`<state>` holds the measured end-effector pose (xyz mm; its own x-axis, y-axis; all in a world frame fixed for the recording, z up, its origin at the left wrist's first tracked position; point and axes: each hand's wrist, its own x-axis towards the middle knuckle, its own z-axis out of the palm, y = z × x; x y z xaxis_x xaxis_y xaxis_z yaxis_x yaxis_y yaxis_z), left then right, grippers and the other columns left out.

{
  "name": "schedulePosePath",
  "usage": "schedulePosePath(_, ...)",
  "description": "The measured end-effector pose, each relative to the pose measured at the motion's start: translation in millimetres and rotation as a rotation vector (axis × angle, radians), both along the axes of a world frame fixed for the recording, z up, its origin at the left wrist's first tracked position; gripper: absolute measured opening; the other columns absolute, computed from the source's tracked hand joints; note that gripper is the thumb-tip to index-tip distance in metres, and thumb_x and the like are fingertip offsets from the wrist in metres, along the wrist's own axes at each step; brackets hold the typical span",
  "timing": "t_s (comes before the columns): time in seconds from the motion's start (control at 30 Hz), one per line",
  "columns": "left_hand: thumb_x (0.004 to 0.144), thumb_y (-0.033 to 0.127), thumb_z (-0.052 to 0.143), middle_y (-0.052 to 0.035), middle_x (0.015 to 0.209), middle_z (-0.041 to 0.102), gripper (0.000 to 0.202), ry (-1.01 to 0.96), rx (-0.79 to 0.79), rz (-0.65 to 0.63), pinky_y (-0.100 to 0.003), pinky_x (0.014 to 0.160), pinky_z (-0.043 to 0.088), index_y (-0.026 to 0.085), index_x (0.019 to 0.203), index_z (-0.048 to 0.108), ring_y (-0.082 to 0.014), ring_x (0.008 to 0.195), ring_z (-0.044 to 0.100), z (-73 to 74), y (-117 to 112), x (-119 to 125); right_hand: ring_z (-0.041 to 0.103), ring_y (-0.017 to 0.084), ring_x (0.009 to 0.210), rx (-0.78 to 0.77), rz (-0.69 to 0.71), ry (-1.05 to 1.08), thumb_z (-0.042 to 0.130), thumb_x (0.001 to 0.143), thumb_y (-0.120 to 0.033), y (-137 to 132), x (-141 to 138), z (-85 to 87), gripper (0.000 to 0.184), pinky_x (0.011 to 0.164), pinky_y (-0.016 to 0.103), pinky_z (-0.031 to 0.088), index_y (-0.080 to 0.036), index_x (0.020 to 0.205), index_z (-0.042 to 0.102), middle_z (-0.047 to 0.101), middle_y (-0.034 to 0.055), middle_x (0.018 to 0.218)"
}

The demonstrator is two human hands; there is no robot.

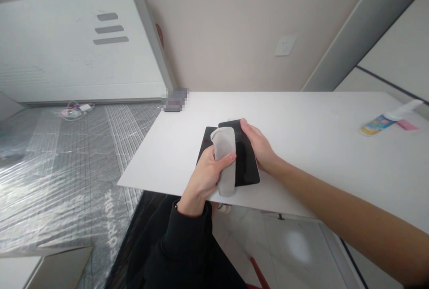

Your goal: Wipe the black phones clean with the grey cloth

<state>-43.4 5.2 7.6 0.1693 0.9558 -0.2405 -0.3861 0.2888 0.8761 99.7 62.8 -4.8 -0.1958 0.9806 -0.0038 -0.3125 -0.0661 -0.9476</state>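
My left hand [208, 172] is closed round a folded light-grey cloth [225, 139], its thumb pressed on the front. The cloth lies against a flat black object [247, 163] with rounded corners and a glossy face, which shows as two panels, one on either side of the cloth. Along its upper right edge, my right hand [260, 146] grips the black object, with most fingers hidden behind it. Both hands are over the front edge of the white table [301, 119]. What kind of thing the black object is, I cannot tell.
On the table's right lies a bottle [377, 125] with a white nozzle, beside a pink piece [407, 125]. A blurred dark object [174, 101] sits at the far left corner. Left of the table is a plastic-covered surface [83, 168] with a cable bundle [72, 112].
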Motion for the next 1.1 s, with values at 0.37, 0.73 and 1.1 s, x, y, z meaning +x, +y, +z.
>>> schedulePosePath(0.37, 0.064, 0.036, 0.095, -0.0059, 0.093, 0.081, 0.042, -0.186, 0.091, 0.404, -0.029, 0.076, 0.060, 0.015, 0.096, 0.077, -0.0184, 0.078, 0.074, -3.0, 10, 2, 0.069, 0.028, 0.113, 0.147, 0.294, -0.014, 0.081, 0.081, -0.059, -10, -6, -3.6, 0.056, 0.098, 0.040, 0.056, -0.029, 0.125, 0.064, 0.074, 0.0046, 0.122)
schedulePosePath(0.73, 0.068, 0.035, 0.092, -0.0068, 0.101, 0.081, 0.038, 0.089, 0.251, 0.558, -0.032, 0.085, 0.058, 0.017, 0.097, 0.075, -0.0214, 0.091, 0.075, -6.5, 14, -12, 0.071, 0.021, 0.073, 0.095, 0.248, -0.189, 0.078, 0.083, -0.061, -4, -3, -5.9, 0.057, 0.065, 0.033, 0.057, -0.027, 0.123, 0.059, 0.074, 0.0001, 0.083)
schedulePosePath(1.1, 0.074, 0.042, 0.086, -0.0034, 0.088, 0.078, 0.031, 0.174, 0.243, 0.465, -0.026, 0.073, 0.054, 0.018, 0.090, 0.075, -0.0179, 0.079, 0.070, -2.8, 15, -32, 0.057, 0.017, 0.065, 0.192, -0.046, -0.305, 0.081, 0.074, -0.065, -1, 2, 0.8, 0.045, 0.058, 0.029, 0.044, -0.023, 0.077, 0.065, 0.066, 0.0001, 0.074)
